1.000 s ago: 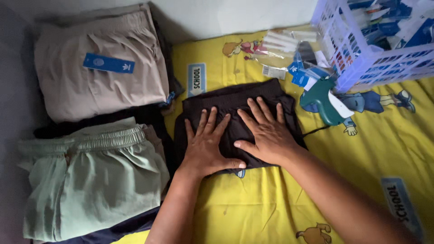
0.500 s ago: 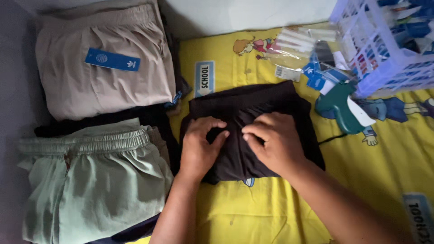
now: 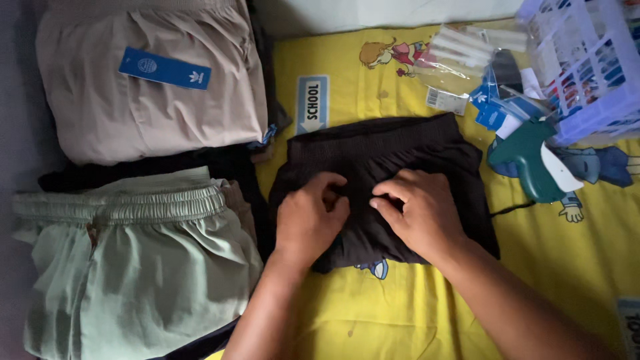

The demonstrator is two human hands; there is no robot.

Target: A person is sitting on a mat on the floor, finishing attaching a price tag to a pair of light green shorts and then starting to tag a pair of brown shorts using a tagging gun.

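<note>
Sheet: yellow cartoon bedsheet (image 3: pixel 413 313) under everything.
Stacks: beige garment (image 3: pixel 153 100) at ten o'clock, pale green shorts (image 3: pixel 133 267) at eight.
Garment: folded dark shorts (image 3: pixel 387 160) lie centre.
Basket: lilac basket (image 3: pixel 587 73), green tagging gun (image 3: pixel 527 160) at two o'clock, crowding that edge.
Hands: left hand (image 3: pixel 310 220) and right hand (image 3: pixel 420 213) pinch the cloth, fingers closed on it.
Advice: keep pinches level, likely pulling creases flat.

Both forearms are bare, with no sleeves, rings or watch showing.

Left hand (image 3: pixel 308 217) and right hand (image 3: pixel 419 212) side by side, palms down, fingers curled inward, forearms converging
</note>
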